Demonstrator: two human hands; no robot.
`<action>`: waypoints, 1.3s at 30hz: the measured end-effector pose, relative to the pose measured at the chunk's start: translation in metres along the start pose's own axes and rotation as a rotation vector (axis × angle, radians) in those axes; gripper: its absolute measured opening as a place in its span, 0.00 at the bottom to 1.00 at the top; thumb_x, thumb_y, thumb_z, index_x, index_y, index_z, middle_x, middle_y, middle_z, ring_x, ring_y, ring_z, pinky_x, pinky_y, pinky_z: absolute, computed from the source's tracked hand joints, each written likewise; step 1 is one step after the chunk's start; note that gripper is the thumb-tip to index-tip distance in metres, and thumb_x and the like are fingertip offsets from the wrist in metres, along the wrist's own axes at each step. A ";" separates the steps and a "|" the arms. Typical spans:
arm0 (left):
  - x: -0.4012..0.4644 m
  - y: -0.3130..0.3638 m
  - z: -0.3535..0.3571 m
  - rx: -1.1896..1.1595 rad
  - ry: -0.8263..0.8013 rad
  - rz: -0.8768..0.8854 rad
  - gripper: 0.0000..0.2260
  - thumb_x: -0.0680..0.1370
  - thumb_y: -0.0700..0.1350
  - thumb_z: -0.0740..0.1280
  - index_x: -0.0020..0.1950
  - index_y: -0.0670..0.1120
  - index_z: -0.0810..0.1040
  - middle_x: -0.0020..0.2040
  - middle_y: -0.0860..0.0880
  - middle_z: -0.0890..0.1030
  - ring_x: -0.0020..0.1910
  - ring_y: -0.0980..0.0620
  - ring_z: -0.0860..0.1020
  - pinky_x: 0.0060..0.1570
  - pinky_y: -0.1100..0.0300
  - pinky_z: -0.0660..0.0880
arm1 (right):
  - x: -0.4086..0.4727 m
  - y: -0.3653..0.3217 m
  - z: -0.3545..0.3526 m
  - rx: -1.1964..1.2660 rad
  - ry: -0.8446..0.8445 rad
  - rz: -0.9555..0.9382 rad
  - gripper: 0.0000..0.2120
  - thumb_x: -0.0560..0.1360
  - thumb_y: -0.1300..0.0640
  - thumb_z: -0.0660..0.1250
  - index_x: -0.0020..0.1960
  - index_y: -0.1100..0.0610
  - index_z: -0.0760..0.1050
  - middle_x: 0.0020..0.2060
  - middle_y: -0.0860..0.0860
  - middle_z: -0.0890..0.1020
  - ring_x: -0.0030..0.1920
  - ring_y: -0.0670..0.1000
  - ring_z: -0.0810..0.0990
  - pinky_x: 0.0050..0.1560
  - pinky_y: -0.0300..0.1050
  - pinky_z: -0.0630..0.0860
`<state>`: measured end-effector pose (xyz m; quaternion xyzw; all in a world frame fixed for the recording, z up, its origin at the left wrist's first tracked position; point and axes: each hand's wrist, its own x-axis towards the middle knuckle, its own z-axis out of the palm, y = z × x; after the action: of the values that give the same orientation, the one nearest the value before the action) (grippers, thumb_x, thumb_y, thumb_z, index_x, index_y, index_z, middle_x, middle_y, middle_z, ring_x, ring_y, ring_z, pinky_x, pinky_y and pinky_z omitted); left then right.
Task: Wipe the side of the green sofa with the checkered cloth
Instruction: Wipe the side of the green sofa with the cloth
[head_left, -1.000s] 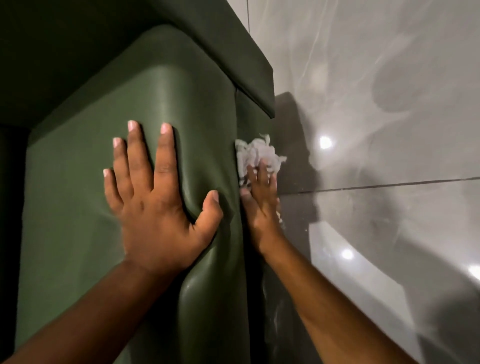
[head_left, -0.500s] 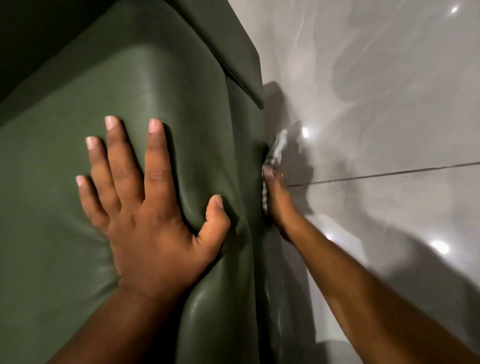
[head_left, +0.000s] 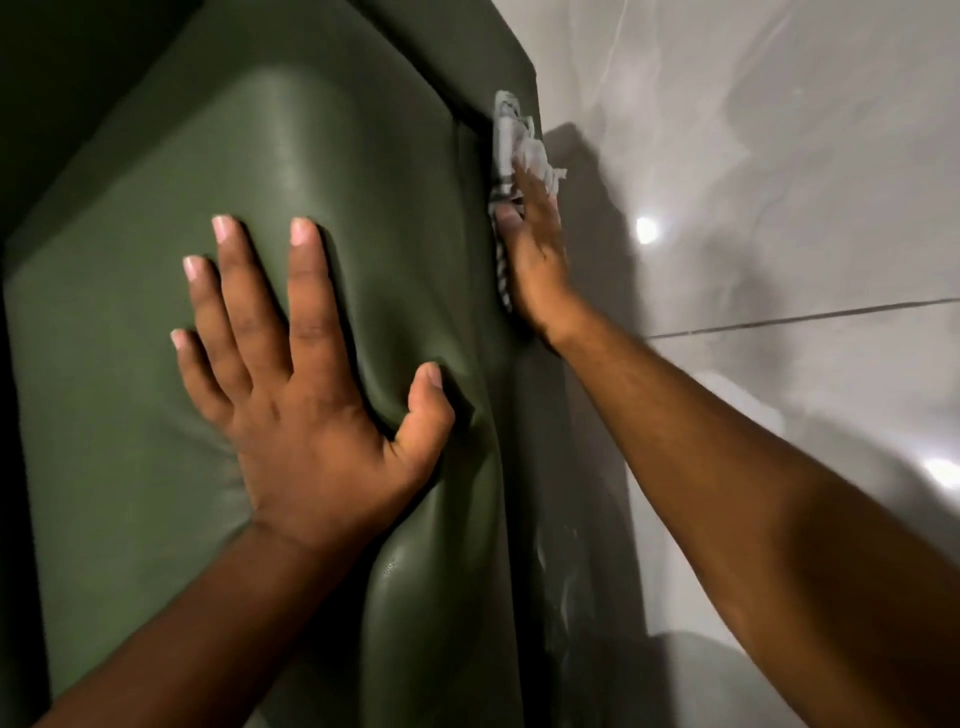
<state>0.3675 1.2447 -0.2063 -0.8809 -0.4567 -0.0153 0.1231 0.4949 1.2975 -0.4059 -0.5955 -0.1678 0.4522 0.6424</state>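
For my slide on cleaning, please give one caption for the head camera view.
Right hand presses the checkered cloth against the green sofa side while the left hand lies flat on its cushion.

My right hand slid the crumpled white-and-grey checkered cloth farther along the side of the green leather sofa, up to the seam near its far corner.

Sofa cushion: fills the frame from 9 to 12 o'clock. Left hand: flat on the cushion, at centre, fingers spread toward 12 o'clock. Sofa side: runs along the cushion's 3 o'clock edge. Right hand: at 1 o'clock, pressed against the sofa side. Cloth: between that hand and the sofa side, bunched beyond the fingertips. Floor: at 3 o'clock, beside the sofa.
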 end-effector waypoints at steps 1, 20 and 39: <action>-0.001 -0.001 0.000 0.009 0.003 -0.001 0.42 0.73 0.66 0.58 0.82 0.46 0.53 0.81 0.36 0.53 0.81 0.35 0.51 0.77 0.35 0.50 | 0.002 0.005 -0.002 0.053 0.008 0.040 0.29 0.75 0.44 0.54 0.75 0.50 0.58 0.77 0.54 0.61 0.76 0.54 0.59 0.76 0.59 0.56; -0.111 -0.015 -0.054 -0.125 -0.254 -0.037 0.42 0.75 0.69 0.59 0.82 0.50 0.51 0.83 0.41 0.49 0.82 0.41 0.46 0.79 0.37 0.48 | -0.154 0.081 -0.023 0.127 -0.071 0.347 0.22 0.81 0.47 0.55 0.71 0.56 0.61 0.25 0.42 0.70 0.20 0.39 0.67 0.21 0.33 0.66; -0.178 -0.001 -0.037 -0.099 -0.002 -0.129 0.43 0.74 0.67 0.58 0.81 0.42 0.55 0.81 0.37 0.55 0.81 0.36 0.53 0.77 0.38 0.53 | -0.205 0.031 0.002 -0.204 -0.040 -0.019 0.28 0.79 0.47 0.51 0.77 0.54 0.53 0.79 0.59 0.49 0.78 0.61 0.45 0.74 0.69 0.47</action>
<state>0.2660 1.0942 -0.1950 -0.8548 -0.5111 -0.0447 0.0778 0.3722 1.1349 -0.3678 -0.6471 -0.2314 0.4383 0.5793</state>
